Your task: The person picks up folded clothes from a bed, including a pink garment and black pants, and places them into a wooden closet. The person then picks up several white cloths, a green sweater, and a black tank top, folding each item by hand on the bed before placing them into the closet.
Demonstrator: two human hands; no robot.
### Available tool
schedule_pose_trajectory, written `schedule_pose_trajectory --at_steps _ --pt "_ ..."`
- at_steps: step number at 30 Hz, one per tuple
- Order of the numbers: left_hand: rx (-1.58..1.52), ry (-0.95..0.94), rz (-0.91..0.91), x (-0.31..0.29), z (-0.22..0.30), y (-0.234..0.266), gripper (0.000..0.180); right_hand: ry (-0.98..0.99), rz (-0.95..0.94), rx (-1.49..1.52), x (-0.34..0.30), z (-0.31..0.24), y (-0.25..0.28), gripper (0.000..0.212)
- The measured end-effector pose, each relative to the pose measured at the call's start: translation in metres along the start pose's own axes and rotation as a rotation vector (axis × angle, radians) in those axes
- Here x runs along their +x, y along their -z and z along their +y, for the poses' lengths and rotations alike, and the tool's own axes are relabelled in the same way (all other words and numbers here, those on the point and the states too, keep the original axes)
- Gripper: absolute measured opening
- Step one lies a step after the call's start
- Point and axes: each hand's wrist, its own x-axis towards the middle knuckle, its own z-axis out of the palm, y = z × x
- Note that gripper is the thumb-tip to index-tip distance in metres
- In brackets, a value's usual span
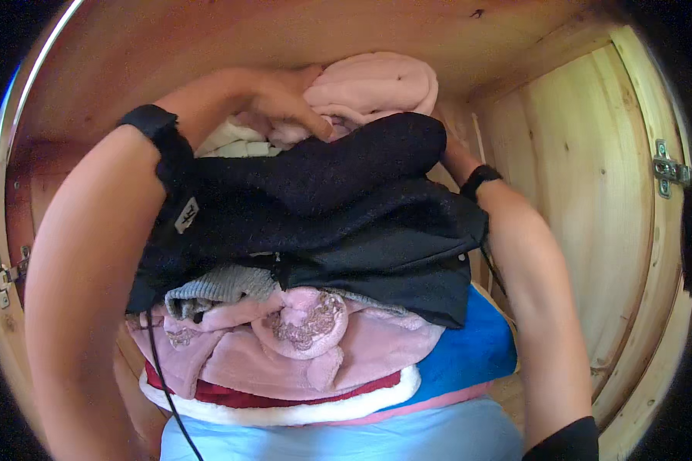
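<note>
My left hand (288,100) reaches over the back of a clothes pile, thumb in front and fingers partly hidden behind a rolled, fluffy pale pink cloth (377,84). Only the wrist side of my right hand (459,160) shows at the roll's right; its fingers are hidden behind a black fuzzy garment (323,173). This garment lies on top with a smooth black one (392,238). Below them are a grey ribbed knit (223,288), a pink plush garment (257,357) with a round ornament, a red cloth with white fluffy trim (284,415), and a blue cloth (465,353).
The pile is inside a wooden cupboard, its pale panel (569,177) on the right. Metal hinges (669,169) sit at both sides. White cloth (238,142) shows behind the pile, light blue cloth (346,442) in front. A thin black cord (158,369) hangs near my left forearm.
</note>
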Motion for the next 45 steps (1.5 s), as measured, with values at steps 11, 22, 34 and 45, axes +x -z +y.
schedule_pose_trajectory --at_steps 11,22,34,45 --pt "-0.1 0.193 0.142 -0.101 -0.007 0.027 0.085 -0.085 -0.195 -0.191 -0.009 0.035 0.062 0.053" --pt "0.253 0.51 1.239 -0.165 -0.058 -0.03 0.042 -0.336 0.152 0.014 -0.055 -0.07 0.107 0.055" --pt "-0.605 -0.173 0.545 -0.571 0.262 -0.211 0.027 -0.167 0.11 0.293 -0.17 -0.396 0.146 0.035" --pt "-0.232 0.261 0.518 -0.806 0.347 -0.112 0.03 0.893 -1.955 1.137 -0.499 -0.729 0.009 0.061"
